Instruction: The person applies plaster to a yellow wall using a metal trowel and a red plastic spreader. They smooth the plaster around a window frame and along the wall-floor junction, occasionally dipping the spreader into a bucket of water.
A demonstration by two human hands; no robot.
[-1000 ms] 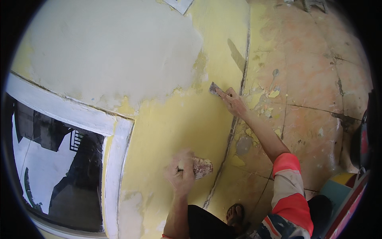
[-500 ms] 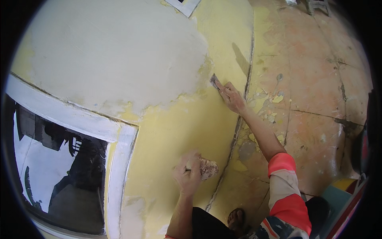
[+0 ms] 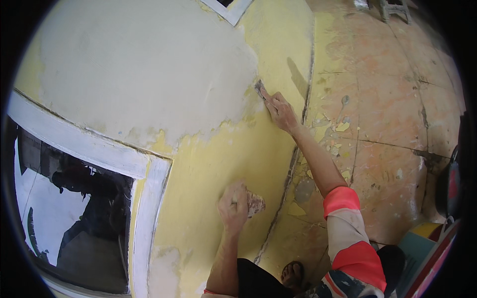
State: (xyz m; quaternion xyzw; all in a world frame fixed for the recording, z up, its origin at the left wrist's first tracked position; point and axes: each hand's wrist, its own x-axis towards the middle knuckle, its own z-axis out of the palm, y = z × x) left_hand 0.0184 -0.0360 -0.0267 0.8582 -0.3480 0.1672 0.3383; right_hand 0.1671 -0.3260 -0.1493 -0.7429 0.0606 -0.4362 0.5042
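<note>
In my right hand [image 3: 280,110] is a small putty knife [image 3: 259,88], its blade against the wall at the edge of the pale grey putty [image 3: 149,69]. Fingers wrap round its handle, which is mostly hidden. Lower down, my left hand [image 3: 232,204] is closed on a crusted, putty-smeared flat piece [image 3: 255,204]; its brown and white end sticks out to the right of the fingers. I cannot tell whether this is a broad scraper or a board. Behind both hands lies the yellow painted wall [image 3: 198,164], with a ragged border where the putty ends.
A white-framed window [image 3: 154,198] with dark glass is at lower left, and another frame corner [image 3: 232,17] at the top. Beyond the wall's base stretches a stained tile floor [image 3: 387,109] with paint flakes [image 3: 343,126]. A blue and yellow container [image 3: 422,248] stands at lower right.
My right hand and the putty knife have moved slightly up and left along the putty edge. The left hand keeps its grip, with its piece turned a little.
</note>
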